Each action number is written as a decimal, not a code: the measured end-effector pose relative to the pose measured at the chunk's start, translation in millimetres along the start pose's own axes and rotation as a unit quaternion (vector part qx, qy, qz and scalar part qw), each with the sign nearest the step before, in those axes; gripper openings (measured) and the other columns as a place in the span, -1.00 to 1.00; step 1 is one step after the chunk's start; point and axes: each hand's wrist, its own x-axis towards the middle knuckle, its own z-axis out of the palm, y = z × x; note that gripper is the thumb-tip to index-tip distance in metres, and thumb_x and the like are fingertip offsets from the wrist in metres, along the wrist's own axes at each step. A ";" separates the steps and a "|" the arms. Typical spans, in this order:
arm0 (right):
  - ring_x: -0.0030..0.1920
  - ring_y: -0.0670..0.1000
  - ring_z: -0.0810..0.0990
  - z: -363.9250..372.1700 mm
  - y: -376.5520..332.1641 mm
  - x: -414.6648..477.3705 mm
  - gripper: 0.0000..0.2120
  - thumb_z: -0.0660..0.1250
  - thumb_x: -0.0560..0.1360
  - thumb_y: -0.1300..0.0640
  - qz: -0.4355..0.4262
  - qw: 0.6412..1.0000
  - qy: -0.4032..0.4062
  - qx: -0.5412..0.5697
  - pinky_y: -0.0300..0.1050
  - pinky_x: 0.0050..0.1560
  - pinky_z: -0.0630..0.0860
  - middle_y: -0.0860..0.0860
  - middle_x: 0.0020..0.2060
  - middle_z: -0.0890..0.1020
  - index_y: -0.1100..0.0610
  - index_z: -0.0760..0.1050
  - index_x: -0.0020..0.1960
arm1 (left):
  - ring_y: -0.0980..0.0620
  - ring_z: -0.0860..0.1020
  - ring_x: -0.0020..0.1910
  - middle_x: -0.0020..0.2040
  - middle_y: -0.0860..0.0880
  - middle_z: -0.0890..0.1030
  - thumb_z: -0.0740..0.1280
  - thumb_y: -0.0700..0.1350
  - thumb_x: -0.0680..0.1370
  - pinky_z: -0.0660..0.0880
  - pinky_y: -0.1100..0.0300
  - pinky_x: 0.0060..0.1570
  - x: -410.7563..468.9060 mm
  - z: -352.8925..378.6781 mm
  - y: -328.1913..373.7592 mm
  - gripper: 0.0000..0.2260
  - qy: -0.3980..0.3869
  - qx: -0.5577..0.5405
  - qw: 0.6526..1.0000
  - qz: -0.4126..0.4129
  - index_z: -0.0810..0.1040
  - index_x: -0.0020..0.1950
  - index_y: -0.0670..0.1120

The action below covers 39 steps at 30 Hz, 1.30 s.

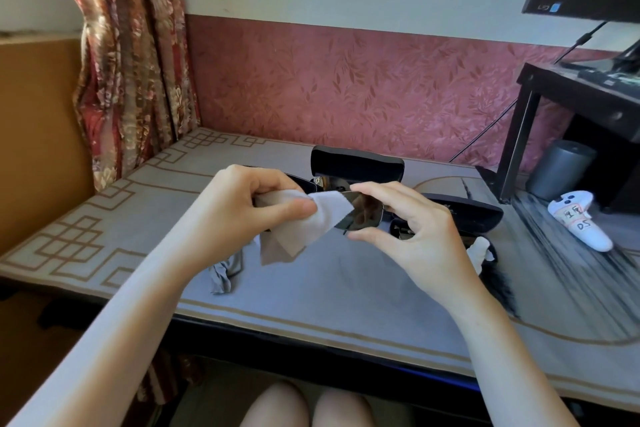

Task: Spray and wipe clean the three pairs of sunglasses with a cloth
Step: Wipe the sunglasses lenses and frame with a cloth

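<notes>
Lens wipe: dark-lensed sunglasses [363,213] held above the patterned worktop [346,291].
I see the left hand [256,208] pinching a pale grey cloth [325,217] against the lens; the right hand [408,232] pinches the frame edge.

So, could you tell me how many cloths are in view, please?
3: a pale cloth held by the left hand, a crumpled grey cloth on the table beneath it, a white cloth beside the right hand. The hands may hide others.

Cloth [327,217] against the sunglasses [365,215]
</notes>
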 end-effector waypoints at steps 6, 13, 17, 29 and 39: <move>0.06 -0.24 0.55 0.1 -1.5 -0.3 -0.57 0.51 0.38 0.21 -0.003 1.000 0.004 0.009 -0.45 0.14 0.34 -0.16 0.02 0.60 0.10 0.56 0.23 | -0.03 0.56 -0.28 -0.25 -0.12 0.65 0.32 0.01 0.55 0.36 0.34 -0.32 2.0 3.7 -1.1 -0.78 0.028 -0.007 1.000 0.008 0.68 -0.17 -0.05; 0.05 -0.08 0.58 -1.3 -2.6 -0.6 -0.58 0.51 0.38 0.20 0.012 0.999 0.010 0.052 -0.24 0.20 0.46 -0.14 -0.01 0.60 0.00 0.55 0.20 | 0.20 0.62 -0.28 -0.26 0.02 0.70 0.30 0.01 0.50 0.46 0.46 -0.21 -0.7 -9.4 -3.2 -0.78 0.001 -0.116 0.993 -0.020 0.69 -0.19 -0.06; 0.06 -0.04 0.59 -1.6 -2.6 -0.9 -0.58 0.52 0.38 0.22 0.029 0.997 0.006 0.072 -0.08 0.24 0.49 -0.14 -0.04 0.60 -0.04 0.56 0.19 | 0.19 0.62 -0.23 -0.20 0.02 0.72 0.34 0.03 0.46 0.46 0.47 -0.18 -4.0 -19.7 -15.9 -0.78 -0.024 -0.150 0.988 -0.028 0.71 -0.11 -0.06; 0.06 0.04 0.61 -3.7 -2.1 -1.7 -0.59 0.52 0.35 0.18 0.040 0.995 0.008 0.093 0.12 0.22 0.49 -0.12 -0.05 0.63 -0.01 0.60 0.18 | 0.08 0.69 -0.16 -0.11 -0.06 0.73 0.59 0.06 0.16 0.57 0.31 -0.21 -5.7 -30.4 -18.2 -0.62 -0.109 -0.163 0.980 -0.036 0.71 -0.05 0.03; 0.08 -0.10 0.58 -0.6 -1.0 -3.5 -0.58 0.53 0.36 0.19 0.024 0.999 -0.009 0.044 -0.24 0.20 0.47 -0.13 -0.01 0.61 0.03 0.58 0.19 | 0.22 0.62 -0.30 -0.25 0.08 0.70 0.54 -0.19 0.37 0.49 0.41 -0.27 -0.5 -2.8 -0.1 -0.90 -0.063 -0.036 0.997 0.001 0.68 -0.16 -0.05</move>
